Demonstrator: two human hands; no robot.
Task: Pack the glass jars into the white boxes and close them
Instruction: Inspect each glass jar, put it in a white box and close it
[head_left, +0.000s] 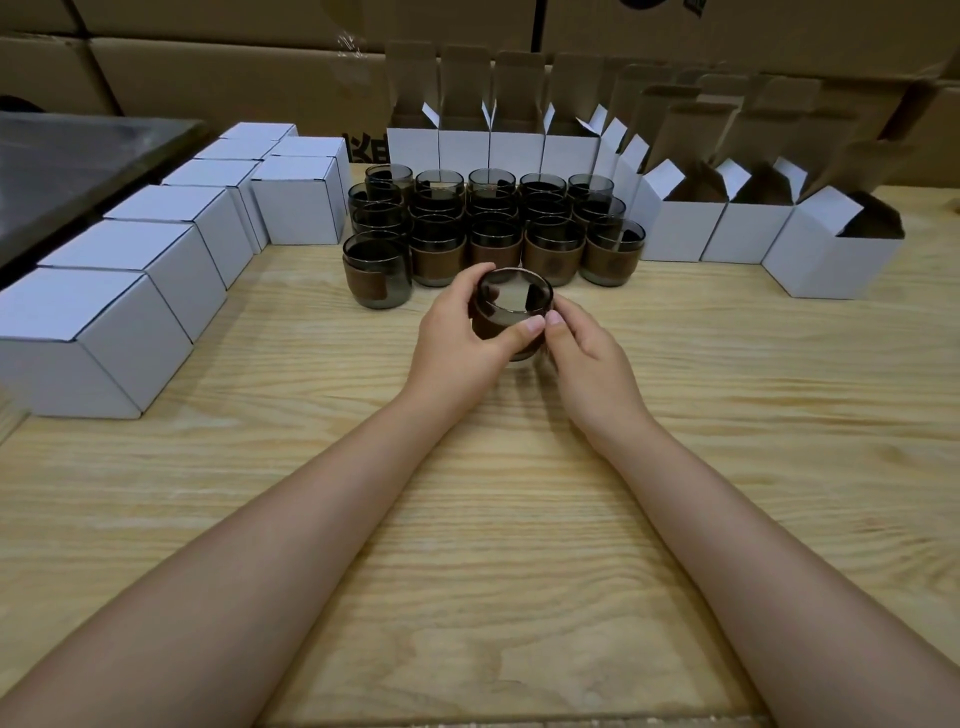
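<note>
Jar (511, 312) in question is at the middle of the table (467, 545), upright and mouth up. My left hand (462, 338) is curled round its left side and my right hand (587, 358) is wrapped round its right, thumbs meeting at the front. Whether its base touches the wood I cannot tell.

My worry is that it is smooth glass above a brown sleeve (487, 326), so a grip on the glass alone could slip on the way to a box. Carrying it away low could also knock the jars (493, 228) packed tight just behind it.

To the left, a row of closed boxes (130, 291) runs away from me, contents hidden. To the right, open boxes (831, 249) stand with flaps up, and the insides I can see look bare. More open ones line up behind the jars, then brown cartons (234, 67).
</note>
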